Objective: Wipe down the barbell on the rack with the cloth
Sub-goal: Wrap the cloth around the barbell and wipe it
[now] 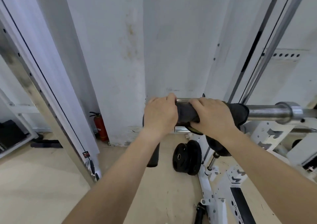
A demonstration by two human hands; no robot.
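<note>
A steel barbell (264, 112) lies level across the white rack (267, 134), its sleeve end pointing left at mid-frame. A dark cloth (237, 111) is wrapped around the sleeve. My left hand (160, 114) closes over the sleeve's left end and the cloth's edge. My right hand (211, 116) grips the cloth around the bar just to the right, touching the left hand. Bare shiny metal shows between my hands at the top and to the right of the cloth, up to the collar (289, 112).
Black weight plates (187, 157) lean on the floor below the bar, beside the rack's base. A red fire extinguisher (100, 127) stands against the white wall. A slanted steel upright (39, 95) with a cable runs at the left. Wooden floor lies below.
</note>
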